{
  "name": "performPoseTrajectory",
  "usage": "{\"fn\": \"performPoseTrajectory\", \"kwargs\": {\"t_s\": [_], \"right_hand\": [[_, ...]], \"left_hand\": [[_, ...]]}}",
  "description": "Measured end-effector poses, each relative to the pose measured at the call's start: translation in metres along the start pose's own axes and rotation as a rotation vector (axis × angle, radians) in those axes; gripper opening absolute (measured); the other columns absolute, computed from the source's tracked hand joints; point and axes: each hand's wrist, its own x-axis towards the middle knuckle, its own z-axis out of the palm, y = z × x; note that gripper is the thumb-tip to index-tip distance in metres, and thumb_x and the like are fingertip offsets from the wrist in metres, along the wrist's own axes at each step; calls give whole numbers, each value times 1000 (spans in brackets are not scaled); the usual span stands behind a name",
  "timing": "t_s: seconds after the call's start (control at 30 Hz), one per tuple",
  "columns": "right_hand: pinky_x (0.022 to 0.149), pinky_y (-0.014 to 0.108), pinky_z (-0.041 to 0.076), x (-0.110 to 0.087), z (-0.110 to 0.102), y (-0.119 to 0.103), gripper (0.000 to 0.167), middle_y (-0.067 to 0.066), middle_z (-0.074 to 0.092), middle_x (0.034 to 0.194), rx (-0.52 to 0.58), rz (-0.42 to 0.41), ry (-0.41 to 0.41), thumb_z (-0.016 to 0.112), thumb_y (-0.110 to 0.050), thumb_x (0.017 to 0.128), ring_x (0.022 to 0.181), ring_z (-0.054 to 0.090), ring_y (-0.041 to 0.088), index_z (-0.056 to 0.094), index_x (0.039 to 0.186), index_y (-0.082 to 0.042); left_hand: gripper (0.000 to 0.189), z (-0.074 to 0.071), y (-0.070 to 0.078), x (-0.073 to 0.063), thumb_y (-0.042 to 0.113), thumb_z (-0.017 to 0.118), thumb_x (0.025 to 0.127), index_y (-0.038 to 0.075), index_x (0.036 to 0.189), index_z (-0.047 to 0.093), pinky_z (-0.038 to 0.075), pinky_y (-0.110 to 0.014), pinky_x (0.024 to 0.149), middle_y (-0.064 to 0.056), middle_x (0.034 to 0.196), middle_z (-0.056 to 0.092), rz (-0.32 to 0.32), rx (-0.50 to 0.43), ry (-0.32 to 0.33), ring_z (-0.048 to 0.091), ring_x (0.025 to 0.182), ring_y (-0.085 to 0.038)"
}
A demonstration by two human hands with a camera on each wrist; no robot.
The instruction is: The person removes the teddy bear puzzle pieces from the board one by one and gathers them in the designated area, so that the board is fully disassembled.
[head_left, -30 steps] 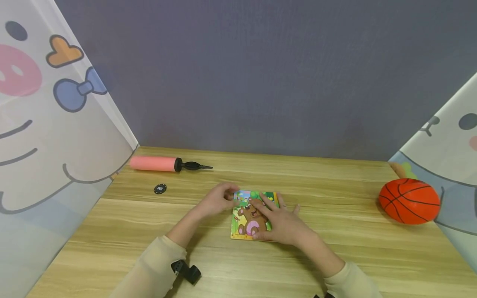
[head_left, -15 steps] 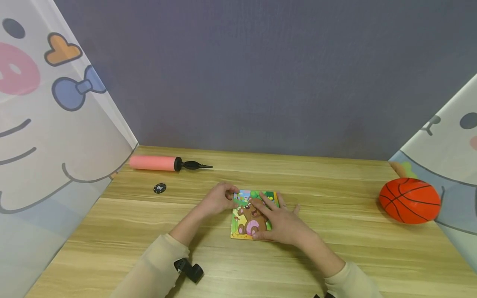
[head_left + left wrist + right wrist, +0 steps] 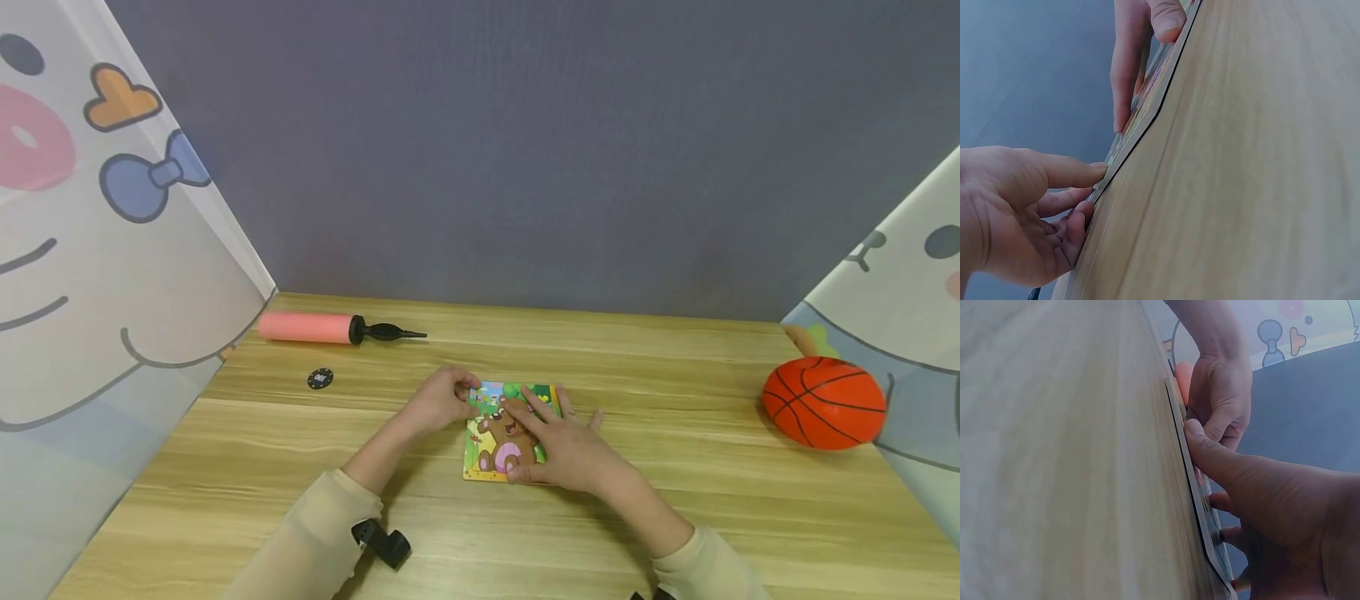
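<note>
A flat, square bear puzzle board [image 3: 491, 446] lies on the wooden table in the head view, showing a brown bear on a colourful ground. At its upper left edge, my left hand [image 3: 438, 402] pinches the board with thumb and curled fingers; the left wrist view has the thumb tip on the board's edge. My right hand [image 3: 573, 450] lies spread over the board's right part, its fingers fairly straight, and covers some of the picture. In the right wrist view, the right thumb [image 3: 1210, 450] rests along the near edge.
A pink hand pump [image 3: 311, 327] with a black nozzle lies at the back left. In front of it is a black round chip [image 3: 320, 379] marked 100. An orange basketball [image 3: 825, 403] sits at the right. A grey wall panel [image 3: 480, 150] stands behind the table.
Both hands keep their places on the puzzle board. The left forearm has shifted very slightly to the right, and the head view has drifted a little.
</note>
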Motion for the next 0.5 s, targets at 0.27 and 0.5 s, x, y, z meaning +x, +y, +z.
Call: {"fn": "performPoseTrajectory", "kwargs": {"t_s": [0.27, 0.5], "right_hand": [[85, 93, 13, 0, 0, 0, 97, 0, 18, 168, -10, -5, 5, 64, -77, 78, 148, 6, 53, 31, 160, -36], [85, 93, 12, 1, -1, -1, 97, -1, 17, 168, -5, -1, -2, 65, -76, 79, 147, 6, 54, 31, 160, -35]], "left_hand": [[41, 0, 2, 0, -4, 83, 76, 3, 114, 69, 51, -33, 78, -9, 105, 54, -17, -16, 15, 53, 92, -22], [43, 1, 0, 2, -4, 84, 74, 4, 114, 69, 51, -34, 79, -8, 106, 57, -22, -34, 25, 54, 91, -22]]}}
